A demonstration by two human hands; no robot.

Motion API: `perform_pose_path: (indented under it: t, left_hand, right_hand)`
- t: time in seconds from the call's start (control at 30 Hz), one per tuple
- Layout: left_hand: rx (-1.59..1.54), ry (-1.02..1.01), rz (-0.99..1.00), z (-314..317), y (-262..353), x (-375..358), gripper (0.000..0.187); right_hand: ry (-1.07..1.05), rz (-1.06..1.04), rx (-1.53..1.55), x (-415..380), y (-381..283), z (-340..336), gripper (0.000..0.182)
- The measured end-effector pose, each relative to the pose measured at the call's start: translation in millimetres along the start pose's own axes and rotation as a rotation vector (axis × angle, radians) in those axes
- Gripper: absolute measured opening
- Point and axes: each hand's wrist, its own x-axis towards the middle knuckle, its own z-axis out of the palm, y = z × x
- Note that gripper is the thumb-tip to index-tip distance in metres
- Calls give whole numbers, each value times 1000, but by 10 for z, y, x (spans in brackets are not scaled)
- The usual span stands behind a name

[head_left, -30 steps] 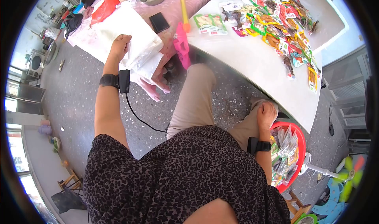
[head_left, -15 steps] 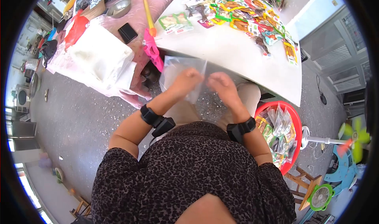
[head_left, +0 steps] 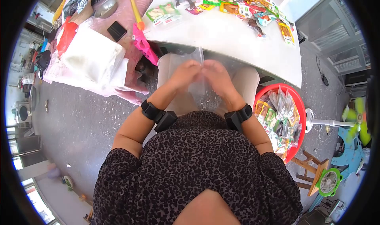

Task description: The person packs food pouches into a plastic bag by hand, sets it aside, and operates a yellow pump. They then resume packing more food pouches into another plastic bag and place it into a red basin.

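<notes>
A clear plastic bag [head_left: 194, 91] hangs between my two hands, above my lap and just short of the white table [head_left: 221, 46]. My left hand [head_left: 187, 74] pinches the bag near its upper edge. Close beside it, my right hand [head_left: 216, 75] has its fingers closed at the same edge, the fingertips of both hands almost meeting. Motion blur softens the fingers a little. Many small colourful food packets [head_left: 241, 7] lie heaped on the far part of the table. One green-and-white packet [head_left: 163, 13] lies apart at the table's left.
At my right stands a red tub [head_left: 301, 118] with bagged packets inside. A pink-covered table on the left bears a white bag stack [head_left: 93, 58], a black phone [head_left: 117, 31] and a metal bowl [head_left: 107, 8]. A pink bag [head_left: 143, 46] hangs between the tables. A fan [head_left: 329, 182] sits on a wooden stool.
My right hand has moved left to the bag and closed at its edge beside my left hand. Before, the hands were apart and only the left one held the bag.
</notes>
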Motion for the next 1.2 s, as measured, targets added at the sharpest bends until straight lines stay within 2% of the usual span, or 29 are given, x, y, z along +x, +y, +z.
perform_pose_path:
  t: [0.1,0.23,0.43,0.5,0.63,0.7,0.83,0.9,0.93,1.03,1.13,1.2]
  left_hand:
    - [-29,19,-8,46,31,-35,6]
    - [30,57,20,127,50,-68,6]
    - [394,24,182,115,-58,-23,4]
    - [304,53,167,106,-98,-24,3]
    - [60,188,175,47,-38,-73,2]
    - [179,225,291,-1,-8,-83,2]
    - [649,303,580,42,-140,-65,12]
    - [769,295,652,264,57,-229,21]
    - [828,288,686,336,125,-292,25]
    - [1069,459,729,214,51,-251,34]
    - [1199,514,826,67,174,-284,36]
    - [1429,555,919,-30,370,-280,35]
  right_hand:
    - [-35,-31,11,19,43,-3,37]
    - [28,-2,10,45,111,-33,29]
    - [88,99,-15,35,96,-91,23]
    - [117,141,-23,8,5,-76,17]
    - [187,76,107,70,74,-164,11]
    - [207,3,166,77,61,-177,11]
    - [139,-120,-206,5,-101,-10,11]
    - [165,-212,-337,44,-115,101,11]
    - [126,-175,-251,62,-132,124,12]
    - [14,-66,4,131,-206,132,13]
    - [5,-34,26,244,-263,147,13]
    - [-34,-110,15,369,-306,177,13]
